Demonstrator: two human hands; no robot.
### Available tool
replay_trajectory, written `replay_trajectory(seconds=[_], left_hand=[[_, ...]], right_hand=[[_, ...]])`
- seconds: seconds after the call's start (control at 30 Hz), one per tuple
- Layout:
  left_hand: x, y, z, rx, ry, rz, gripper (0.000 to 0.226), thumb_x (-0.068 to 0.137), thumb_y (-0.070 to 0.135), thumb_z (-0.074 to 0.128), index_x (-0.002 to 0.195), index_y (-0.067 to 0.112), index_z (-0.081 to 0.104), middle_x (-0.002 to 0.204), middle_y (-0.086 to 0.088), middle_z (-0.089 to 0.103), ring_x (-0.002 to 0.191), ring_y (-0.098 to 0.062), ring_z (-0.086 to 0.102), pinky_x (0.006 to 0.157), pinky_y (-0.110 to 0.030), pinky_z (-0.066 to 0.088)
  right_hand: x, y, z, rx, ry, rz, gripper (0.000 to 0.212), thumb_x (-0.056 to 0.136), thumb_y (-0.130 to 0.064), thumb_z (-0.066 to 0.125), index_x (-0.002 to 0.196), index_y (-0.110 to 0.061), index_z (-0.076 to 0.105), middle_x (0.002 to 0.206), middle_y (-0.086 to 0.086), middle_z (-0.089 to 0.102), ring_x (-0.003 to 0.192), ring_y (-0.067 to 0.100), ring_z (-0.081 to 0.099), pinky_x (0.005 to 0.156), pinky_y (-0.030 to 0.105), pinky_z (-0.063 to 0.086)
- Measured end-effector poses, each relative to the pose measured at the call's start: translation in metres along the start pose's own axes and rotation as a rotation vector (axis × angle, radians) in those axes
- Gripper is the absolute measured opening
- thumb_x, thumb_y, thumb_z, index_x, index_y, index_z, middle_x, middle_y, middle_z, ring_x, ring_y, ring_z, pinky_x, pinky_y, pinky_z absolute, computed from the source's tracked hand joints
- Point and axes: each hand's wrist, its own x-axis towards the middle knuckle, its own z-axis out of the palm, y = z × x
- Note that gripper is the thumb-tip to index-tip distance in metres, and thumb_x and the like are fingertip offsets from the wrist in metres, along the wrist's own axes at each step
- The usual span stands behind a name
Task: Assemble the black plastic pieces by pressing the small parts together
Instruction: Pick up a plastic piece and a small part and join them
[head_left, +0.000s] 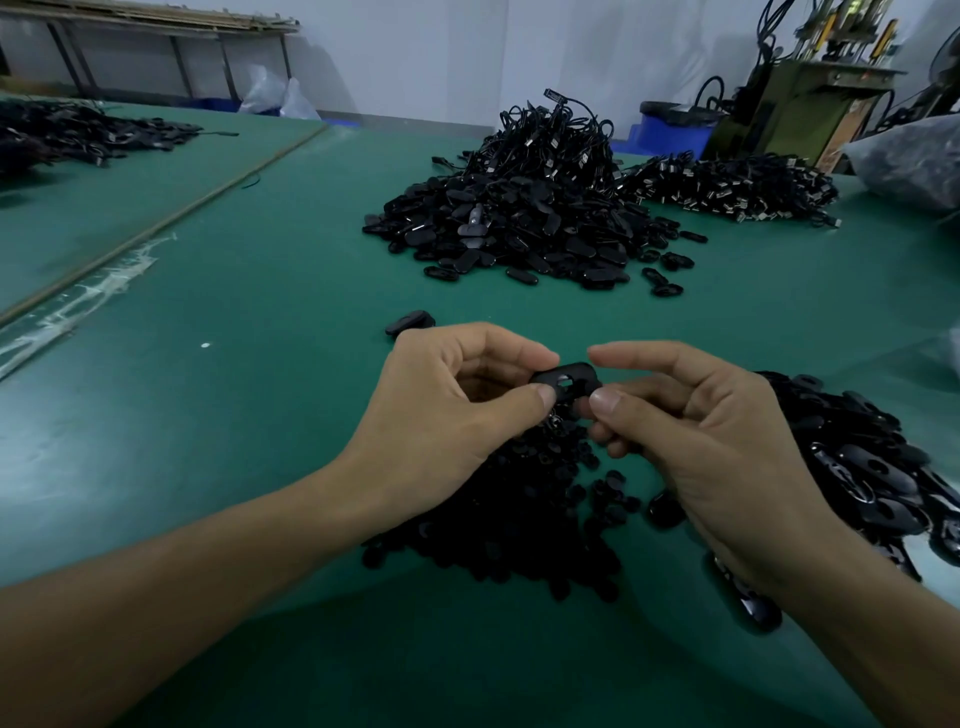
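**Occlusions and crops**

Held piece (566, 381): left hand (447, 410) thumb and right hand (711, 441) fingertips cover its ends, so only the middle shows. A small bit dangles under it, too blurred to identify. Heap at 6 o'clock (519, 519): dark and smeared, parts not separable, partly behind both wrists. Pile at 4 o'clock (857, 467) is cut by the right edge, and pile at 10 o'clock (78, 135) by the left. Bag at 2 o'clock (909, 161) and machine at 1 o'clock (810, 98) are cropped. Forearms run off the bottom.
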Motion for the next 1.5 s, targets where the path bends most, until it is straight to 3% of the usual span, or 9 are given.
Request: replay_trajectory(seconds=[0.1, 0.23, 0.43, 0.53, 0.63, 0.77, 0.87, 1.1, 1.5], left_hand=[[0.001, -0.001, -0.001, 0.012, 0.022, -0.015, 0.016, 0.077, 0.013, 0.079, 0.086, 0.026, 0.078, 0.078, 0.000, 0.076, 0.069, -0.009, 0.069, 0.066, -0.021, 0.057], [0.002, -0.003, -0.003, 0.026, 0.042, -0.054, 0.021, 0.083, 0.003, 0.078, 0.087, 0.024, 0.077, 0.078, -0.001, 0.076, 0.072, -0.015, 0.071, 0.067, -0.024, 0.059], [0.002, -0.001, -0.001, 0.007, 0.045, -0.045, 0.014, 0.076, 0.015, 0.077, 0.086, 0.026, 0.077, 0.078, 0.001, 0.076, 0.069, -0.014, 0.070, 0.064, -0.022, 0.058], [0.003, -0.002, -0.002, 0.015, 0.048, -0.038, 0.015, 0.078, 0.013, 0.078, 0.087, 0.025, 0.077, 0.079, 0.001, 0.076, 0.070, -0.019, 0.072, 0.064, -0.024, 0.059], [0.002, -0.002, -0.004, 0.025, 0.038, -0.029, 0.019, 0.083, 0.007, 0.078, 0.088, 0.025, 0.077, 0.080, 0.000, 0.076, 0.074, -0.026, 0.073, 0.065, -0.026, 0.060], [0.000, 0.000, -0.001, 0.029, 0.019, -0.004, 0.015, 0.078, 0.015, 0.077, 0.088, 0.027, 0.077, 0.079, 0.002, 0.076, 0.071, -0.015, 0.072, 0.067, -0.026, 0.061], [-0.002, 0.002, 0.002, 0.036, 0.003, 0.028, 0.015, 0.076, 0.018, 0.077, 0.088, 0.028, 0.077, 0.079, 0.003, 0.076, 0.070, -0.009, 0.070, 0.068, -0.022, 0.058], [-0.006, 0.002, 0.006, 0.057, -0.014, 0.064, 0.017, 0.075, 0.017, 0.076, 0.087, 0.030, 0.076, 0.080, 0.006, 0.076, 0.076, -0.010, 0.073, 0.071, -0.022, 0.056], [-0.007, -0.001, 0.008, 0.131, -0.055, 0.061, 0.015, 0.077, 0.020, 0.074, 0.089, 0.029, 0.074, 0.084, 0.008, 0.077, 0.080, -0.010, 0.074, 0.077, -0.025, 0.058]], right_hand=[[0.000, 0.000, -0.002, -0.034, -0.011, -0.009, 0.023, 0.084, -0.007, 0.071, 0.095, -0.025, 0.080, 0.083, 0.009, 0.076, 0.071, 0.012, 0.068, 0.068, 0.018, 0.054], [-0.001, -0.004, 0.001, 0.072, -0.029, 0.035, 0.011, 0.076, -0.018, 0.071, 0.086, -0.020, 0.077, 0.085, 0.014, 0.076, 0.073, 0.019, 0.072, 0.067, 0.022, 0.056], [-0.002, -0.005, 0.000, 0.163, -0.031, 0.102, 0.020, 0.073, -0.018, 0.071, 0.089, -0.008, 0.065, 0.088, 0.019, 0.076, 0.078, 0.026, 0.075, 0.066, 0.022, 0.058], [-0.001, -0.005, 0.000, 0.147, -0.055, 0.101, 0.014, 0.067, -0.026, 0.077, 0.080, -0.019, 0.076, 0.089, 0.012, 0.076, 0.079, 0.020, 0.073, 0.066, 0.021, 0.056], [0.000, -0.003, -0.003, 0.128, -0.028, 0.090, 0.022, 0.060, -0.032, 0.080, 0.078, -0.022, 0.079, 0.073, 0.000, 0.070, 0.068, 0.009, 0.063, 0.061, 0.017, 0.051], [0.000, -0.003, -0.003, 0.075, 0.004, 0.053, 0.022, 0.061, -0.031, 0.081, 0.079, -0.019, 0.079, 0.070, 0.002, 0.070, 0.065, 0.010, 0.063, 0.060, 0.017, 0.050], [-0.003, -0.004, 0.000, -0.105, 0.041, -0.054, 0.005, 0.076, -0.014, 0.081, 0.079, -0.015, 0.077, 0.069, 0.002, 0.073, 0.062, 0.007, 0.065, 0.060, 0.014, 0.050], [-0.005, -0.002, 0.005, -0.219, 0.081, -0.160, 0.017, 0.080, -0.007, 0.078, 0.077, -0.024, 0.077, 0.069, -0.004, 0.074, 0.062, 0.006, 0.067, 0.060, 0.012, 0.050], [-0.003, 0.001, 0.004, -0.266, 0.048, -0.132, 0.022, 0.080, -0.004, 0.079, 0.075, -0.024, 0.072, 0.070, -0.002, 0.074, 0.063, 0.011, 0.070, 0.061, 0.017, 0.053]])
